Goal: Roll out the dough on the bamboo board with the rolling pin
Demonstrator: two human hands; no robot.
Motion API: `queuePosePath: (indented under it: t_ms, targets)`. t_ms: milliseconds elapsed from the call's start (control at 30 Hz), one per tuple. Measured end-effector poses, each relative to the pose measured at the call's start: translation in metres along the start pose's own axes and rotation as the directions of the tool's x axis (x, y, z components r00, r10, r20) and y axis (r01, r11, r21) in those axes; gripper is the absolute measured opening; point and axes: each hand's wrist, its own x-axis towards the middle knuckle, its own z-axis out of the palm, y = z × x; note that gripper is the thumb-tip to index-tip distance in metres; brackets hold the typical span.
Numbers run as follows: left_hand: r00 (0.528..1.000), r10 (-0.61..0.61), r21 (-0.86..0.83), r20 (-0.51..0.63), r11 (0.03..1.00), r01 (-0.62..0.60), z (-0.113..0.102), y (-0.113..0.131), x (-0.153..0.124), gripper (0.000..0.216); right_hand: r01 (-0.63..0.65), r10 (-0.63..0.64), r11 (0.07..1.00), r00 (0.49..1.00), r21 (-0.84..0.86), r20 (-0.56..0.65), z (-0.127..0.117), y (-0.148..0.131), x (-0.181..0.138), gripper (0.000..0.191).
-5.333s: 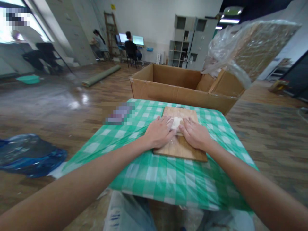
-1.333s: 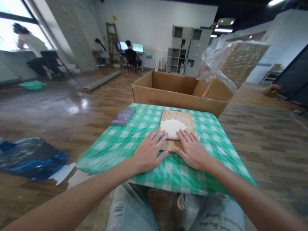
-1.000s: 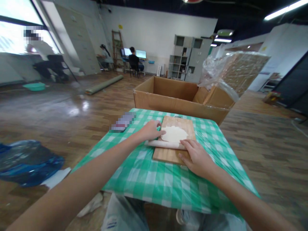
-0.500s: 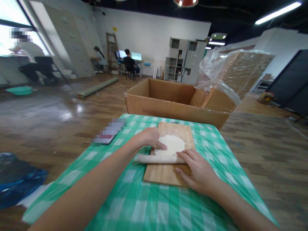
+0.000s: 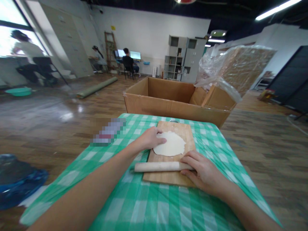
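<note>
A flat white round of dough [image 5: 169, 145] lies on a wooden board [image 5: 173, 175] on the green checked tablecloth [image 5: 149, 205]. My left hand [image 5: 149, 139] pinches the dough's left edge between thumb and fingers. A pale wooden rolling pin [image 5: 158, 166] lies across the board, just short of the dough on my side. My right hand [image 5: 204, 171] rests on the pin's right end with fingers loosely spread over it.
A large open cardboard box [image 5: 173, 99] stands just beyond the table, with a plastic-wrapped slab [image 5: 238, 69] leaning over its right side. A blue bag [image 5: 16, 179] lies on the floor at left. People sit and stand far off at the back left.
The rolling pin has come back toward me, off the dough, under my right hand. My left hand stays at the dough's left edge. Earlier both palms rolled the pin.
</note>
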Motion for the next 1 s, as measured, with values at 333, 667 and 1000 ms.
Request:
queuePosePath:
  t_ms: [333, 667, 1000]
  targets:
    - [0.844, 0.392, -0.135, -0.366, 0.875, -0.465, 0.003, 0.016, -0.003, 0.026, -0.044, 0.029, 0.993, 0.990, -0.107, -0.134, -0.002, 0.012, 0.001, 0.017]
    - [0.846, 0.504, 0.221, 0.174, 0.817, -0.533, 0.009, -0.007, -0.002, 0.040, 0.029, -0.041, 0.998, 0.965, -0.048, -0.261, -0.013, 0.005, -0.003, 0.014]
    - [0.871, 0.406, 0.095, 0.275, 0.890, -0.445, -0.006, 0.005, -0.010, 0.055, 0.026, -0.029, 0.997, 0.999, -0.068, -0.041, -0.008, -0.001, -0.003, 0.030]
